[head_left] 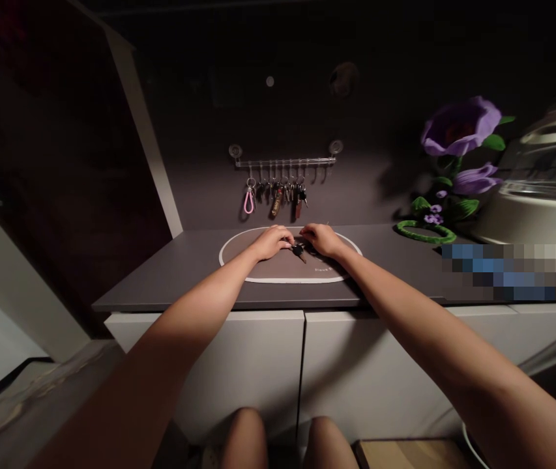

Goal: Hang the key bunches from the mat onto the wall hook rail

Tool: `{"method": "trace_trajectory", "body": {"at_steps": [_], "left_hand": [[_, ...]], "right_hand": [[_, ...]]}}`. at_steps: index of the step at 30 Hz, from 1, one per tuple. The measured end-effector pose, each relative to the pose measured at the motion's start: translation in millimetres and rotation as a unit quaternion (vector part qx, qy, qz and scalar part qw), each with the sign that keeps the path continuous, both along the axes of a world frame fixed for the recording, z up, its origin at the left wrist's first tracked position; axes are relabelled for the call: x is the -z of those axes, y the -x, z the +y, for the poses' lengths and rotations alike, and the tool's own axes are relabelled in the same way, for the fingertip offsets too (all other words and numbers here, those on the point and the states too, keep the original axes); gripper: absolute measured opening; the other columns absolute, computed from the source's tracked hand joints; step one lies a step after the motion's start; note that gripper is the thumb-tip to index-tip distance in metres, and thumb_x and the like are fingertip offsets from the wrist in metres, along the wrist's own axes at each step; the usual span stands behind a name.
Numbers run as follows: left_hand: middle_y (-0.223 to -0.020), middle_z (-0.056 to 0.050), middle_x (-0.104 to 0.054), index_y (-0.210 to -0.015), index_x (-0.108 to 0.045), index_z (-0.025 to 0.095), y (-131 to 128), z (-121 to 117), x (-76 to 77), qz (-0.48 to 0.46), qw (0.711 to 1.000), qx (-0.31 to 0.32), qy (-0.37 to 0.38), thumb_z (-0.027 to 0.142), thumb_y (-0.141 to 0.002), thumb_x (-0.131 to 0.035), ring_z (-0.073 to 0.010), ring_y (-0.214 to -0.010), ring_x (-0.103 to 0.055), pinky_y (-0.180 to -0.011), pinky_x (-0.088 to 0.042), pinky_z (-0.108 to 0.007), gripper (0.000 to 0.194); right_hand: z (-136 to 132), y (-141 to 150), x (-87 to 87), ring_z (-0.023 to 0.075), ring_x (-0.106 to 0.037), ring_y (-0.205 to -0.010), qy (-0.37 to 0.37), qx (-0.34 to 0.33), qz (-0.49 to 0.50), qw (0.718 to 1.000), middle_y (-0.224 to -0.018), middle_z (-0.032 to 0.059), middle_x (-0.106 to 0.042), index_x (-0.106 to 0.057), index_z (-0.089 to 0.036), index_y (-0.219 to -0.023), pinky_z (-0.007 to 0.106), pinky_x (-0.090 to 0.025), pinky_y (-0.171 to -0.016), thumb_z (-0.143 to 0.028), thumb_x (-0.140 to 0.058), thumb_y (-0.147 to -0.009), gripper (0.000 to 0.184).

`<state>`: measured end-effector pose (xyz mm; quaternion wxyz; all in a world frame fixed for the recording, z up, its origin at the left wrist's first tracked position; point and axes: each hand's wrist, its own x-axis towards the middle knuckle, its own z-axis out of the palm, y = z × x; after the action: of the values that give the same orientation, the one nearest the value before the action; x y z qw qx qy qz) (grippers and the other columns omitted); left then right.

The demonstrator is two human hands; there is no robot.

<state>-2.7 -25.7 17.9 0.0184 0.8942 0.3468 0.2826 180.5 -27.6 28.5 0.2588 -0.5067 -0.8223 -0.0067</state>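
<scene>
Black-headed metal keys [299,251] inside the oval brown mat's [234,253] edge — likely light, stiff; grip heads. Left hand [272,242], right hand [323,240] curled — pinch unclear.

Above and behind the oval mat [282,271], a brown key tag [276,200] appears to read "LOVE". Pale lettering [324,269] on the mat's front right is too blurred to read surely; tiny print [293,282] on its front rim is illegible.
</scene>
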Motion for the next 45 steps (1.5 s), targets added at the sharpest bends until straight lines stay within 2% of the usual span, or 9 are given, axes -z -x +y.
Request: {"method": "trace_trajectory", "body": {"at_steps": [8,20,27,34,39,42,45], "left_hand": [[-0.083,-0.004,-0.060,-0.073,-0.060,0.017,0,2,0.6,-0.008,1.000,-0.016,0.010,0.018,-0.076,-0.052,-0.0166,-0.083,-0.051,-0.081,-0.038,-0.029,0.009],[-0.073,-0.001,-0.056,-0.072,-0.053,0.016,3,6,0.9,-0.106,0.993,-0.049,0.021,0.016,-0.079,-0.043,-0.0130,-0.070,-0.049,-0.068,-0.038,-0.025,0.012],[-0.076,-0.002,-0.056,-0.070,-0.052,0.015,1,3,-4.6,-0.178,0.981,-0.080,0.008,0.012,-0.077,-0.044,-0.0132,-0.077,-0.050,-0.075,-0.038,-0.025,0.011],[-0.077,-0.002,-0.057,-0.070,-0.052,0.016,2,5,-8.8,-0.256,0.959,-0.119,-0.001,0.015,-0.079,-0.047,-0.0132,-0.078,-0.051,-0.076,-0.040,-0.026,0.011],[-0.079,-0.002,-0.057,-0.070,-0.052,0.016,1,2,-11.3,-0.261,0.957,-0.121,-0.014,0.016,-0.080,-0.046,-0.0133,-0.081,-0.051,-0.079,-0.039,-0.026,0.012],[-0.080,-0.003,-0.056,-0.070,-0.051,0.016,0,0,-12.3,-0.251,0.960,-0.123,-0.021,0.016,-0.080,-0.045,-0.0135,-0.082,-0.051,-0.079,-0.039,-0.026,0.012],[-0.079,-0.002,-0.055,-0.071,-0.051,0.017,0,0,-12.2,-0.240,0.963,-0.120,-0.032,0.016,-0.081,-0.043,-0.0134,-0.081,-0.050,-0.078,-0.039,-0.026,0.012]], "right_hand": [[3,1,1.2,0.0181,-0.061,-0.091,-0.011,-0.004,-0.018,1.000,-0.099,0.0085,-0.067,-0.066,-0.016,-0.097,0.024,-0.042,-0.078,-0.018,-0.048,-0.082,0.024],[7,2,4.8,0.0182,-0.062,-0.090,-0.005,-0.011,-0.016,1.000,-0.097,0.0084,-0.068,-0.067,-0.016,-0.095,0.024,-0.041,-0.078,-0.020,-0.048,-0.082,0.023],[4,5,4.7,0.0179,-0.061,-0.093,-0.015,-0.002,0.014,1.000,-0.100,0.0089,-0.067,-0.064,-0.016,-0.101,0.024,-0.041,-0.080,-0.020,-0.046,-0.082,0.026],[3,7,5.0,0.0166,-0.059,-0.090,-0.044,-0.052,0.080,0.994,-0.100,0.0069,-0.066,-0.061,-0.018,-0.103,0.026,-0.041,-0.080,-0.026,-0.045,-0.084,0.026],[-5,11,2.9,0.0150,-0.059,-0.083,-0.024,-0.106,0.139,0.984,-0.093,0.0057,-0.066,-0.060,-0.018,-0.102,0.027,-0.042,-0.077,-0.041,-0.040,-0.085,0.034],[-8,14,4.0,0.0138,-0.058,-0.077,0.010,-0.128,0.160,0.979,-0.087,0.0045,-0.065,-0.054,-0.017,-0.110,0.026,-0.043,-0.072,-0.047,-0.052,-0.077,0.044],[-6,16,6.7,0.0123,-0.057,-0.071,0.012,-0.136,0.152,0.979,-0.082,0.0028,-0.064,-0.050,-0.016,-0.114,0.025,-0.043,-0.069,-0.038,-0.063,-0.070,0.051]]}}
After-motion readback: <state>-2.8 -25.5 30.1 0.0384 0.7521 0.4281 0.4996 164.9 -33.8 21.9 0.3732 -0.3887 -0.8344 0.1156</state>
